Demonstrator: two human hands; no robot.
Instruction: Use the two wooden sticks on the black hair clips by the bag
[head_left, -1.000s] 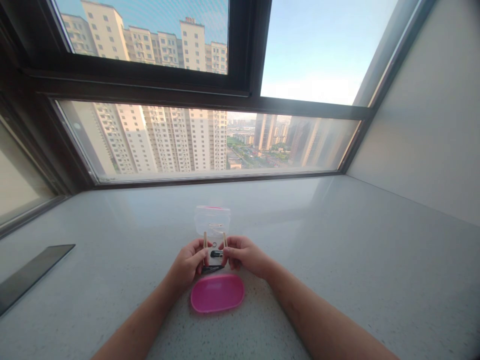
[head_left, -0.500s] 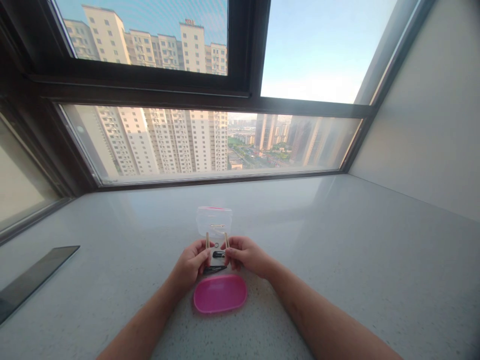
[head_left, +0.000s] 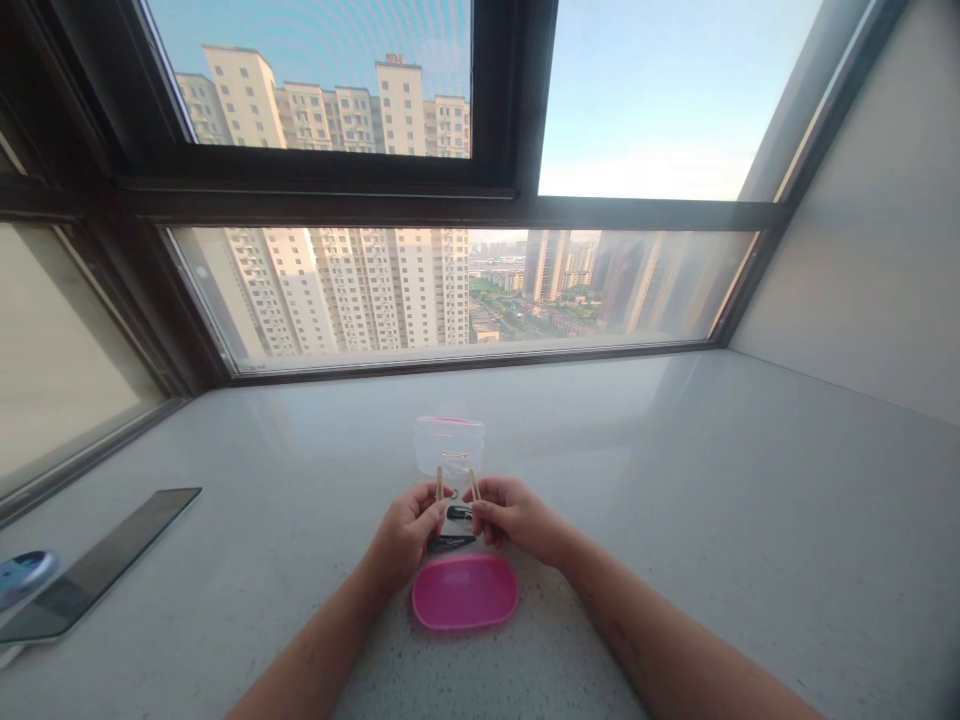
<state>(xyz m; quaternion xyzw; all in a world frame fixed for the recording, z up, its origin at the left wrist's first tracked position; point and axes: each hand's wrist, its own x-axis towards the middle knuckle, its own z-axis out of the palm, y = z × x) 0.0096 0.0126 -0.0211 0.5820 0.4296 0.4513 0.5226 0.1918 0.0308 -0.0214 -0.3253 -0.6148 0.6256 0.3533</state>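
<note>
My left hand (head_left: 412,522) pinches what looks like a slim wooden clothespin (head_left: 439,480), its end pointing up. Opposite it, my right hand (head_left: 514,512) grips a matching pale wooden clothespin (head_left: 473,482). The two pieces stand a short gap apart, not touching. Between the hands lie a small dark ring (head_left: 454,494) and a black clip (head_left: 459,513). A longer black clip (head_left: 451,543) rests nearer me, partly behind my left fingers. Closest to me is a pink oval tray (head_left: 465,593). Beyond the hands is a clear plastic container (head_left: 448,437), with thin gold-coloured pins (head_left: 454,456) near its front.
A dark flat device like a tablet (head_left: 112,560) lies on the speckled white sill (head_left: 697,520) at left. Beside it, a round bluish object (head_left: 26,577) is cut by the frame edge. A dark window frame (head_left: 360,210) borders the back, a white wall (head_left: 862,270) the right.
The view has swung slightly left, so everything appears further right and the round bluish object has come into sight. Both hands keep their hold, with no clear movement relative to the sill.
</note>
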